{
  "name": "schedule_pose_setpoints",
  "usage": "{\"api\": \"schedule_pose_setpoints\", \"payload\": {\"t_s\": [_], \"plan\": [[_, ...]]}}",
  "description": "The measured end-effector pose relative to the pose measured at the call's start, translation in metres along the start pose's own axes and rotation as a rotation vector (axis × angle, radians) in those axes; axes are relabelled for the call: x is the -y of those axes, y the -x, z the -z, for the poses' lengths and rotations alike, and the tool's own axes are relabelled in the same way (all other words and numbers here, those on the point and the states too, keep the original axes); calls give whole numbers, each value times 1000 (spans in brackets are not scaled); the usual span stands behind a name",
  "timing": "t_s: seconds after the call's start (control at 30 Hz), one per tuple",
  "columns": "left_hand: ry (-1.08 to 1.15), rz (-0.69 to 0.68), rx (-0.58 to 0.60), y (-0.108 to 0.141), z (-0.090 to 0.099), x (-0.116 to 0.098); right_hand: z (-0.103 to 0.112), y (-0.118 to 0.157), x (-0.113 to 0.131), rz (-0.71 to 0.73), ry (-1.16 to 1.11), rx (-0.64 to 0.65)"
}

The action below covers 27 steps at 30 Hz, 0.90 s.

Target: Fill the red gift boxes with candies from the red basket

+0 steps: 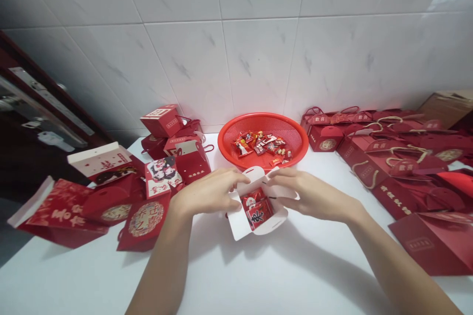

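Note:
Between my hands stands a small gift box point(239, 224) with its white-lined flaps spread open. Red-wrapped sweets point(258, 211) fill the inside. My left hand point(212, 189) has its thumb and fingers closed on the box's left side and rear flap. On the opposite side, my right hand point(308, 192) holds the right-hand flaps with bent fingers. The box's outer walls are mostly hidden from above. Just behind it sits a red plastic basket point(225, 145) holding loose wrapped sweets point(264, 145).
Several red gift boxes point(146, 221) cluster on the left of the white table point(236, 280). Rows of closed red boxes with cord handles point(373, 152) line the right. A cardboard box point(445, 110) stands at the far right. Behind is a tiled wall point(258, 59); a dark door point(37, 123) is at left.

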<state>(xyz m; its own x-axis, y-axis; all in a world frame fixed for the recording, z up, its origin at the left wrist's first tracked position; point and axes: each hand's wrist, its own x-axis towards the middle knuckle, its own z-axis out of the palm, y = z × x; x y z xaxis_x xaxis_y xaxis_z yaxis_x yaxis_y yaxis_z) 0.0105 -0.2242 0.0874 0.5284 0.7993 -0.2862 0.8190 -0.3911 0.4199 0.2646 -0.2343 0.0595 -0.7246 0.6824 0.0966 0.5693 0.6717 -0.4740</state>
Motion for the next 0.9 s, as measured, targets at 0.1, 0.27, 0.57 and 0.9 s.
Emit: {"api": "schedule_pose_setpoints", "payload": {"t_s": [0.1, 0.27, 0.57, 0.9], "plan": [[24, 3, 21, -1, 1, 4, -10, 15, -13, -63, 32, -251], [58, -71, 11, -1, 0, 5, -41, 29, -13, -27, -110, -375], [87, -151, 52, 1, 2, 2, -79, 34, 1, 57, -236, -313], [238, -73, -90, 14, -23, 23, -102, 33, -7, 73, -463, -473]]}}
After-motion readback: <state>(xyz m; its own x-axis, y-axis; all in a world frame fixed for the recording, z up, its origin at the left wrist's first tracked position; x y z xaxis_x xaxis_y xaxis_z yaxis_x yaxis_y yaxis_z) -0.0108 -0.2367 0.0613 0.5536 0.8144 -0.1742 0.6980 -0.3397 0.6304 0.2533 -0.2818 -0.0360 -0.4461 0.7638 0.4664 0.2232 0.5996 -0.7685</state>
